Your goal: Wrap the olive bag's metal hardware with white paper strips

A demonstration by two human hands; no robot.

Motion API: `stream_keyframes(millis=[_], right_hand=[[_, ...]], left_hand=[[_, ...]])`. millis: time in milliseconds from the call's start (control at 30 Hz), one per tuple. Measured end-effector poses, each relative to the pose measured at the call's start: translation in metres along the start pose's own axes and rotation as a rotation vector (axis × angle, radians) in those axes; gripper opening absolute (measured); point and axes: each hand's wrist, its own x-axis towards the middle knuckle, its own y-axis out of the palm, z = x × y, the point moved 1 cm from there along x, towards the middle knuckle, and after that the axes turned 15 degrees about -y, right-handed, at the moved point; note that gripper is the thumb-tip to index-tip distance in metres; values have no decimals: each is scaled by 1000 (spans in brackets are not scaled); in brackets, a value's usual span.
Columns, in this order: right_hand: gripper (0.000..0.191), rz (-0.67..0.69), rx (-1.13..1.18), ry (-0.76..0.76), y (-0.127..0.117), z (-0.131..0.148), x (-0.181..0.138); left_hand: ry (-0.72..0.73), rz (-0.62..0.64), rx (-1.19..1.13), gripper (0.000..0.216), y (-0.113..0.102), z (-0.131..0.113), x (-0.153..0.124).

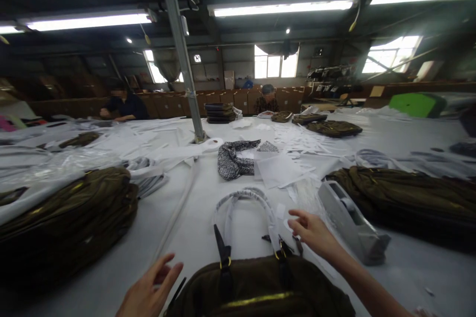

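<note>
An olive-brown handbag (260, 287) lies in front of me at the bottom of the view, with a yellow zip along its top. Its two handles (243, 195) stretch away over the table, wrapped in whitish covering, with dark leather ends and gold rings. To the left of the bag my left hand (152, 285) is held with fingers curved and apart, nothing in it. My right hand (310, 232) reaches in from the right, fingers extended, beside the right handle. A small white round piece (287, 225) shows by its fingertips, and dark tags (297, 245) hang just below.
Bag piles flank me at left (92, 213) and right (401, 193). A grey tape dispenser (353, 223) stands right of my right hand. Ahead are a patterned cloth (236, 158), white paper sheets (282, 168) and a metal post (184, 59). Two people sit across the table.
</note>
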Motion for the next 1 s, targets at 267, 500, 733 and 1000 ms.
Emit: stream_keyframes(millis=[267,500,733,1000], right_hand=[[81,110,-446,90,51,-6,110],[49,119,-448,178,88,-36,140],[12,148,-185,-91,80,-10,142],[31,-237,334,-5,25,-12,117]], left_hand=[[338,-17,206,78,55,-140,93],[243,183,267,81,103,-169,144],[467,302,80,89,79,-217,144],[389,607,-22,25,73,-170,118]])
